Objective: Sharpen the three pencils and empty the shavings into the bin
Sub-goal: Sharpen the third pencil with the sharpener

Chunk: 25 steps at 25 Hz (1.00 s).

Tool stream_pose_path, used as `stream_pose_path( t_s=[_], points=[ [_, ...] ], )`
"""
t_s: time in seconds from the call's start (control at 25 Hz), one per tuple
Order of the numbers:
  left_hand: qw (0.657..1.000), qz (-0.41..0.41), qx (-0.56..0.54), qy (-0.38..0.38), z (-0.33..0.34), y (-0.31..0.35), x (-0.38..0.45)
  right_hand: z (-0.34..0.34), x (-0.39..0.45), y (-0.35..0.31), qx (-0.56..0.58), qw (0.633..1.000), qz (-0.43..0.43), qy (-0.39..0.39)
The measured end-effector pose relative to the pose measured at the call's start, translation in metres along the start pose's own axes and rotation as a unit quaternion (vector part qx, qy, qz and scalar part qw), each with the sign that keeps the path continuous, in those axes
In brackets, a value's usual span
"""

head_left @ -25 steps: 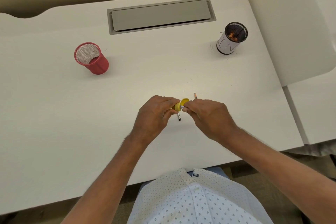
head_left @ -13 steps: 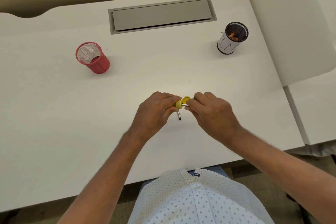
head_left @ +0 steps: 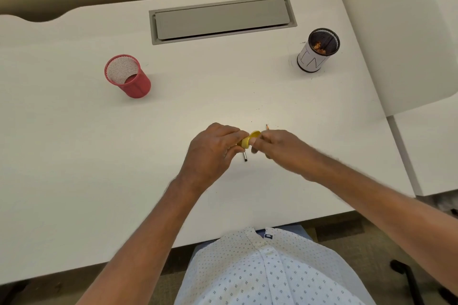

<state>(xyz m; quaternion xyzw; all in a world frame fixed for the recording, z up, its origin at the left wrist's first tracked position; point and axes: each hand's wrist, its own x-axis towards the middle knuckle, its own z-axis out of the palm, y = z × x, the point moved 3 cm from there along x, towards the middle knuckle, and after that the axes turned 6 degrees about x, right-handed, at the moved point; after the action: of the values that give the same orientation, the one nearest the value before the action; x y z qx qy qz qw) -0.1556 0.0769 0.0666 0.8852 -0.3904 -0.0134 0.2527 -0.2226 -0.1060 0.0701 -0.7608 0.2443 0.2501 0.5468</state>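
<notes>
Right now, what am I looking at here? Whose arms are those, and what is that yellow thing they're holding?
There is no machine here, just a person. The picture comes from a camera worn on the person's head, looking down at a white desk, so you see their own arms and spotted shirt. The left hand grips a small yellow sharpener. The right hand is curled right beside it and looks blurry; it seems to be holding a pencil, but fingers hide it. A pencil tip pokes out behind that hand. On the desk stand a red mesh cup and a black mesh bin with shavings inside. A grey flap is set into the desk.
</notes>
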Motion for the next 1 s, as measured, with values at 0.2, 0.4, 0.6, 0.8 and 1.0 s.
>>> stream_pose_path(
  t_s=[0.2,0.4,0.6,0.8,1.0],
  points=[
    [0.998,-0.039,-0.041,-0.023,-0.002,-0.005,0.001,0.010,-0.022,-0.005,-0.443,0.779,-0.377,0.234],
    [0.999,-0.035,-0.027,0.005,0.003,-0.002,-0.005,0.006,-0.012,-0.005,-0.289,0.909,-0.269,0.134],
    [0.997,0.032,0.038,0.056,0.008,-0.003,-0.005,-0.006,0.013,0.004,0.180,0.967,0.111,-0.144],
    [0.993,0.056,0.050,0.094,0.014,-0.006,-0.003,-0.004,0.014,0.011,0.299,0.904,0.211,-0.220],
    [0.990,-0.087,-0.063,0.086,0.017,-0.020,-0.003,-0.012,0.007,0.019,0.327,0.914,0.162,-0.178]
  ],
)
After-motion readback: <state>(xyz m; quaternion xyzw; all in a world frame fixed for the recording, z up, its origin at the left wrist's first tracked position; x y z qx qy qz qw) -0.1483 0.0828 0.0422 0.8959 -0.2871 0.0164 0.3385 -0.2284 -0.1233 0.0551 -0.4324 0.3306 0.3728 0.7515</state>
